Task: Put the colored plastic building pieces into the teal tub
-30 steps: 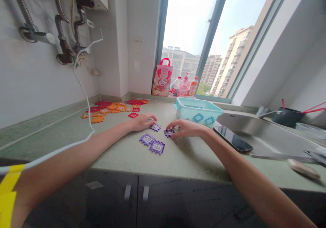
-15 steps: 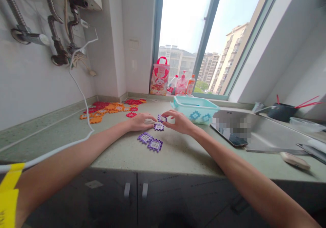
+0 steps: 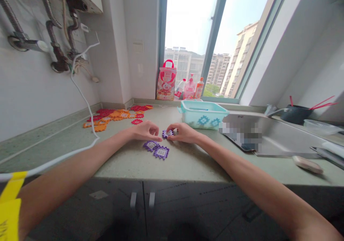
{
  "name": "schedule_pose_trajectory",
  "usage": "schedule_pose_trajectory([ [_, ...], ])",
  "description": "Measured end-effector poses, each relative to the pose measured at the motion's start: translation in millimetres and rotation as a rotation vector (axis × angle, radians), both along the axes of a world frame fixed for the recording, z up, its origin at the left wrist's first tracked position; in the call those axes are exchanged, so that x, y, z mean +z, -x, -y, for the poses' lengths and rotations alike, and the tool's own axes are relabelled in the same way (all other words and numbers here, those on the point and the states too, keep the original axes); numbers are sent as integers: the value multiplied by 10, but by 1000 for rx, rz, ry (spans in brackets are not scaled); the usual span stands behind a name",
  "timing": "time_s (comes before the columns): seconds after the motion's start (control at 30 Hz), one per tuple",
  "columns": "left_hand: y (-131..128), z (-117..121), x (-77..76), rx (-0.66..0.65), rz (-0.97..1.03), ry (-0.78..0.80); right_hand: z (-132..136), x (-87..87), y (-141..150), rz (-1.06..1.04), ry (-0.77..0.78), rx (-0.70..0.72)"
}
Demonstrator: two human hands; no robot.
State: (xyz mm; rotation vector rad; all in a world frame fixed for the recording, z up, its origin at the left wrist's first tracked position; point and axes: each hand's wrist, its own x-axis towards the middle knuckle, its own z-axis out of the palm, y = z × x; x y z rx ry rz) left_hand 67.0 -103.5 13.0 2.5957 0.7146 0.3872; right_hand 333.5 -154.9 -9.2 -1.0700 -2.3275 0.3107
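Note:
My right hand (image 3: 184,132) pinches a purple puzzle tile (image 3: 167,133) with a white printed face, thumb and fingers at its right edge. To the left, my left hand (image 3: 146,130) rests low over the counter with its fingers curled and its thumb apart, and I see nothing held in it. Just in front of that thumb lies a pair of purple notched tiles, the left tile (image 3: 151,146) touching the right tile (image 3: 161,152) at the edge. Whether a second tile sits under or behind my right fingers is hidden.
Red tiles (image 3: 137,121) and orange tiles (image 3: 100,126) are spread at the back left of the counter. A light-blue plastic basket (image 3: 205,117) stands behind my right hand. Farther right are a phone (image 3: 242,143), a steel sink (image 3: 285,137) and a white cable (image 3: 82,90) hangs left.
My right hand has come slightly nearer and lower with a purple tile. My left hand has drawn back from that tile. Only one tile now shows between the hands, where two showed before.

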Motion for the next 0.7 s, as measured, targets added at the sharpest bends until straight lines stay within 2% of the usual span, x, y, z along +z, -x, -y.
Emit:
schedule_pose_trajectory([
  [0.17, -61, 30, -36, -14, -32, 32, 87, 96, -1, 53, -237, -70],
  [0.3, -52, 4, -47, -16, -30, 43, 116, 317, -170, -42, -542, -112],
  [0.37, -43, -6, -56, -15, -30, 42, 94, 440, -334, -124, -685, -227],
  [0.43, -34, -13, -60, -16, -27, 39, 52, 536, -514, -189, -780, -411],
  [0.57, -16, -19, -48, -34, -8, 22, -40, 594, -768, -231, -839, -683],
  [0.7, -10, -15, -27, -32, -12, -10, -82, 539, -815, -124, -740, -828],
])
